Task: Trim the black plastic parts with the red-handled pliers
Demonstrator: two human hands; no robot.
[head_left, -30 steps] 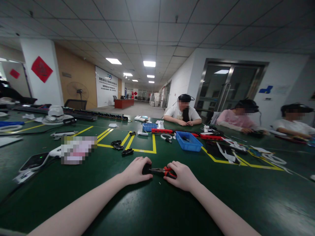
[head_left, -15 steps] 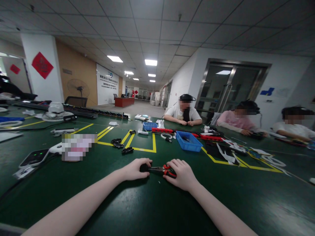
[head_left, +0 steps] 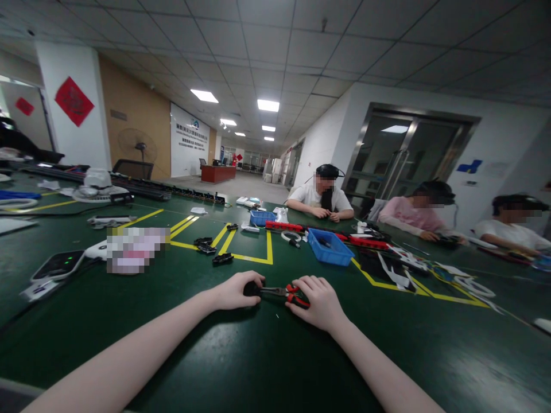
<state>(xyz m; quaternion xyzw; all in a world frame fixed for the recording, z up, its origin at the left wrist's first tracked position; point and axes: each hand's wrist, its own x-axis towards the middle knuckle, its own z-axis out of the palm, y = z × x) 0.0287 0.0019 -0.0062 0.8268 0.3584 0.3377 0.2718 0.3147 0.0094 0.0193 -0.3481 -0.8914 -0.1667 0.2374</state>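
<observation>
Left hand [head_left: 235, 291] and right hand [head_left: 316, 301] rest close together, fingers curled tight.

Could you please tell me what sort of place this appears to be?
Probably a light assembly workshop: a long green work table marked with yellow tape, blue parts bins, and red-handled pliers in the right hand with a small black part in the left hand.

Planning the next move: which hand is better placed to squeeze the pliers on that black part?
Right, probably. The right hand wraps the red handles of the pliers, whose nose points at the black part. The left hand is closed on that part.
</observation>
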